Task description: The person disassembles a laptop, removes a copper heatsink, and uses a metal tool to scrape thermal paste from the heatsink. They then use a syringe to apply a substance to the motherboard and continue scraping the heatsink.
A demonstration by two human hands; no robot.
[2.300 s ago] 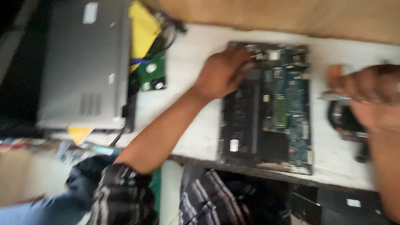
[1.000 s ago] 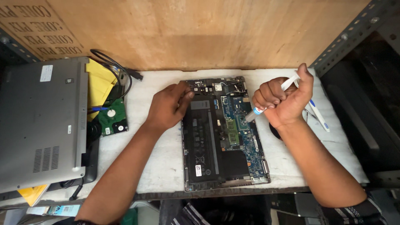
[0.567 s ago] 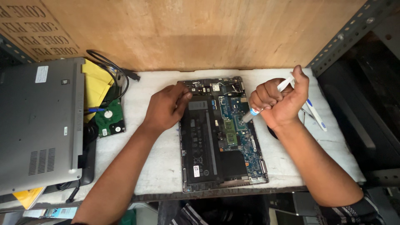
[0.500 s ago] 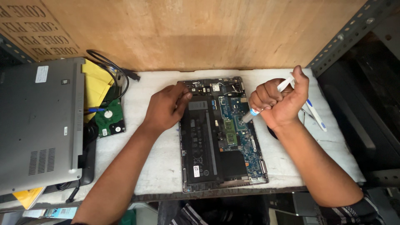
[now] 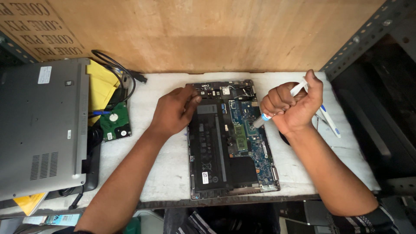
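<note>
Barely anything is shifting since half a second ago: both hands are staying where they were, over the opened laptop (image 5: 232, 143) lying bottom-up on the white worktop (image 5: 160, 173). At far left, a closed grey laptop (image 5: 41, 130) is resting beside yellow envelopes (image 5: 100, 84), a black cable (image 5: 113, 65) and a bare green hard drive (image 5: 115, 127). The left hand (image 5: 173, 112) is lying fingers-together on the opened laptop's upper left corner, pressing rather than gripping. Its cover is missing, exposing a flat black battery (image 5: 208, 149) and a blue circuit board (image 5: 251, 134). By the look of it, the shell is stiff and fairly light, the board fragile; the metal edges, not the components, seem the safe place to hold. The right hand (image 5: 292, 106) is clenching into a fist around a slim white syringe-like tube (image 5: 268, 115), its tip angling down at the board. Another white pen-shaped tool (image 5: 329, 121) is lying just beyond.
</note>
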